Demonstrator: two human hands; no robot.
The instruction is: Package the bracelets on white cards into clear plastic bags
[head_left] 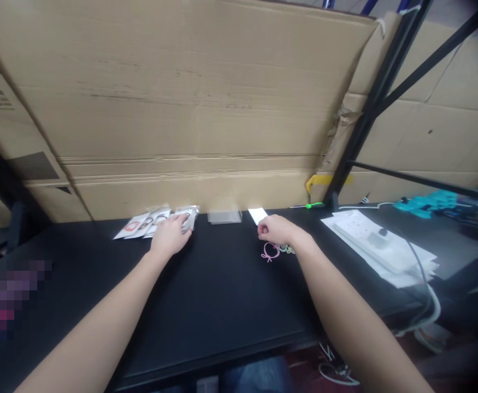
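Head view: I looked down on a black table [222, 305] backed by a cardboard wall [201, 98], both bare arms reaching toward its far edge.
Left hand: The left hand [172, 234] lay over the right end of the packets, fingers forward; I could not tell whether they gripped one.
Packets: The clear packets [134, 225] overlapped in a row, close to the far edge.
Right hand: The right hand [277, 229] had its fingers curled in together; I could not tell whether they pinched anything.
Hair ties: A pink hair tie [270, 252] lay just on the near side of that hand, pale green ones [287, 249] beside it, partly hidden by the wrist.
Far edge: A clear box [224, 215] sat between the hands, a white card [257, 214] just beyond the right one, and a green screwdriver [314, 205] near the black post [370, 114].
Right side: Papers [373, 245] lay beyond the right forearm.
Room: Bare black surface ran between the forearms to the near edge; forward, the cardboard bounded it.
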